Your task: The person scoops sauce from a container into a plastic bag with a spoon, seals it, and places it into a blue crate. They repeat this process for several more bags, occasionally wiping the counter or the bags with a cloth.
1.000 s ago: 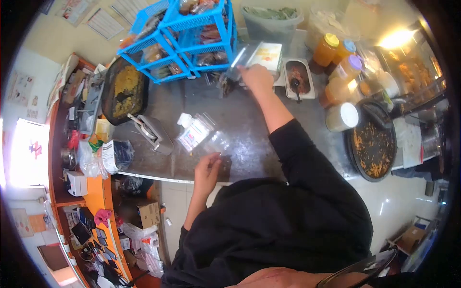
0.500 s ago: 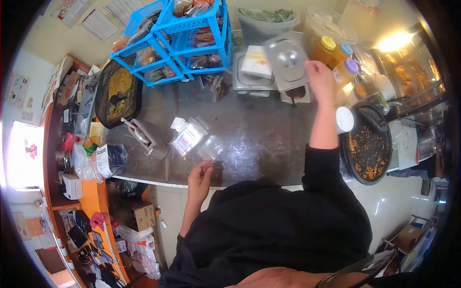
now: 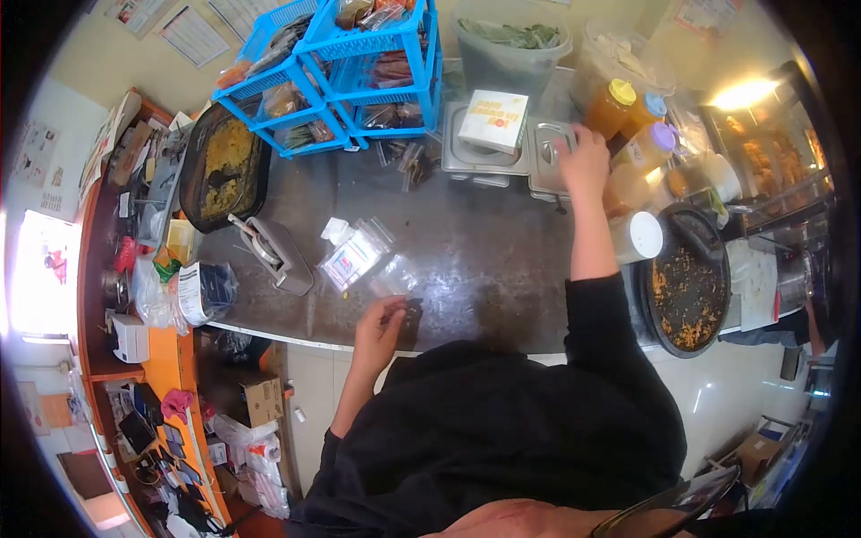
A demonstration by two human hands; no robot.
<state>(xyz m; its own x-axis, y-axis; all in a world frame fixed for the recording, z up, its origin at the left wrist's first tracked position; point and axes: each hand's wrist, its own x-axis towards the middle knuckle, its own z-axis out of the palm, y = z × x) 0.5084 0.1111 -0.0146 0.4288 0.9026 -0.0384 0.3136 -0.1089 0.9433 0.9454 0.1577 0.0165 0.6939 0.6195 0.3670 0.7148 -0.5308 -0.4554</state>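
My right hand (image 3: 586,163) is at the right side of a metal lid (image 3: 545,154), with curled fingers on its edge. The lid now lies flat over a small steel container, whose inside is hidden. Beside it stands a steel pan with a lid, carrying a white box with orange print (image 3: 493,121). Close to the counter's front edge, my left hand (image 3: 377,334) has its fingers drawn together; what they hold, if anything, I cannot make out. Just beyond those fingertips is a clear plastic bag (image 3: 395,276), beside a pack of small zip bags (image 3: 357,258).
Blue stacked baskets (image 3: 386,94) of packets stand at the back. Squeeze bottles (image 3: 653,142) and a white-lidded tub (image 3: 642,237) are right of my right arm. A dark round tray with crumbs (image 3: 686,296) sits far right. A grey sealer-like device (image 3: 273,255) stands left.
The metal lid, held up and tilted before, has come down over the small container with my right hand. My left hand has barely moved.
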